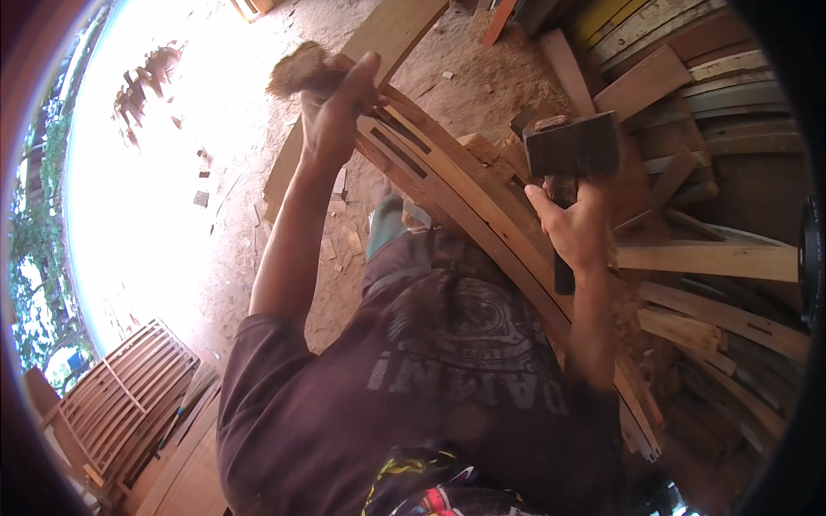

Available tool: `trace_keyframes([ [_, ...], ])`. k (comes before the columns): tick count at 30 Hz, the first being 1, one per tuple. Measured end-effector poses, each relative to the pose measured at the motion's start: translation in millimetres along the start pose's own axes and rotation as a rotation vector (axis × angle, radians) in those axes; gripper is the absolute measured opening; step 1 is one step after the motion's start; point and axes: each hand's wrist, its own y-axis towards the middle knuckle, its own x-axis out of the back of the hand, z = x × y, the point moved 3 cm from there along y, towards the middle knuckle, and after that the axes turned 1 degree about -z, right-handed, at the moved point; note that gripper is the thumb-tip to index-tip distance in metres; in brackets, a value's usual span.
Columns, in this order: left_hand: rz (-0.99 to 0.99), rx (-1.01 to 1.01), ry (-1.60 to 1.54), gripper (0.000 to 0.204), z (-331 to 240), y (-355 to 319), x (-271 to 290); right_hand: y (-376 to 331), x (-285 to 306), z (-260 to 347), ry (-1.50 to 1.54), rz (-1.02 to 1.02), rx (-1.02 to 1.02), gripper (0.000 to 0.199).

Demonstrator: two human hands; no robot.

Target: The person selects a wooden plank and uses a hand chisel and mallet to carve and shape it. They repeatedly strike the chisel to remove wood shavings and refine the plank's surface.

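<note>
My left hand (331, 116) is closed around a short, dark tool with a frayed, tan, brush-like end (298, 69); its exact kind does not show. It is above the far end of some long wooden pieces (482, 211) with narrow slots cut in them. These run diagonally past my lap toward the lower right. In my right hand (578, 225) is a club hammer (572, 146), its blocky dark head up and its handle end showing below the fist. The hammer is over the right side of the slotted pieces; whether it touches them I cannot tell.
A wide plank (387, 39) lies beyond my left hand. Stacked boards and offcuts (705, 258) crowd the right side. Wood scraps (335, 202) litter the dirt floor (241, 189). A slatted wooden frame (129, 396) stands at lower left. Strong glare washes out the upper left.
</note>
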Motion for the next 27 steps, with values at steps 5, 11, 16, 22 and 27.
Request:
trace_keyframes([
  [5,0.12,-0.001,0.206,0.033,9,10,-25,7,-8,-4,0.082,0.024,0.04,0.019],
  [11,0.221,-0.095,0.341,0.03,17,27,-43,18,-10,-16,0.064,0.03,-0.05,0.022],
  [16,0.468,-0.504,0.43,0.023,55,-3,-76,14,-5,-29,-0.001,0.112,0.012,0.02],
  [22,0.811,-0.333,0.66,0.036,62,-70,-135,-31,10,-109,-0.485,0.547,0.013,0.061],
  [27,0.847,-0.386,0.705,0.032,70,-93,-151,-52,-3,-103,-0.794,0.67,-0.114,0.069],
])
